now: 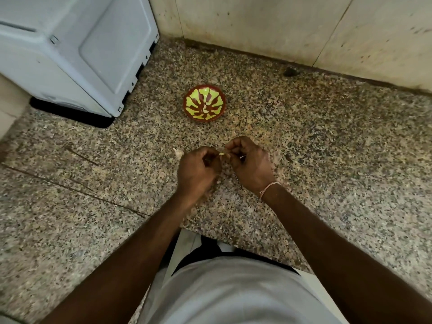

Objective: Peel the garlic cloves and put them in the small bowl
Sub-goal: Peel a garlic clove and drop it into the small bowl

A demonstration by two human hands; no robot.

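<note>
- Head view, far left: a white appliance [77, 50] stands on a black base at the back of the speckled granite counter [327, 141], beside the tiled wall [257, 24].
- Left of centre, thin dark cracks run across the counter surface.
- Just left of the hands, a pale garlic piece [178, 152] lies on the counter, partly hidden behind the left hand; whether it is a clove or loose skin cannot be told.
- Left hand [196, 171], near centre, has its fingers curled in, pinching one end of a small pale garlic clove [222, 154].
- Right hand [251, 164], just beside it, fingers curled too, pinches the same clove from the other side; a thin pale thread bracelet [268, 188] circles its wrist.
- Beyond the hands, farther back on the counter and apart from them, sits the small bowl [204, 104], red-brown with a yellow-green pattern; a pale piece lies inside it near the middle.
- Near edge: a white shirt [233, 293] fills the bottom.
</note>
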